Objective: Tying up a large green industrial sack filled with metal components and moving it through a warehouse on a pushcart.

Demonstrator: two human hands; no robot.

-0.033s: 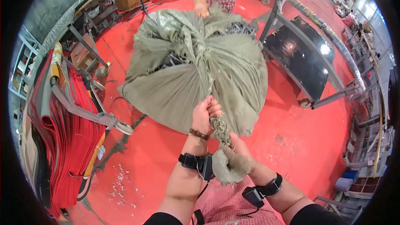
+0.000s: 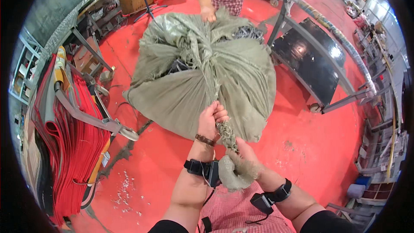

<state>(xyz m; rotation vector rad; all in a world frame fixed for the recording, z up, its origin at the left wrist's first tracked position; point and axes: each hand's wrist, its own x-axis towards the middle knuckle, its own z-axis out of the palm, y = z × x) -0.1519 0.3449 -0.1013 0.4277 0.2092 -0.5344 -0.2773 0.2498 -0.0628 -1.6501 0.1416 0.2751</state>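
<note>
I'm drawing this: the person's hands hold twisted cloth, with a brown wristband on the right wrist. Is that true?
No: the head view shows the brown wristband on the wrist of the left hand, which, like the right hand, holds the twisted cloth.

The place looks like a workshop or a factory hall; the wide red floor [image 2: 310,142] has dark worn marks, and white scraps [image 2: 123,195] are scattered on it; at the left is a thick pile of red sheets [image 2: 75,151] beside a wheeled metal frame [image 2: 108,124]; at the right stands a metal cart [image 2: 349,102] with a black panel [image 2: 297,62]; a large cloth bundle [image 2: 241,77] rests in the middle; farther back are a cardboard box [image 2: 131,1] and a bare grey wall [image 2: 58,2].
</note>
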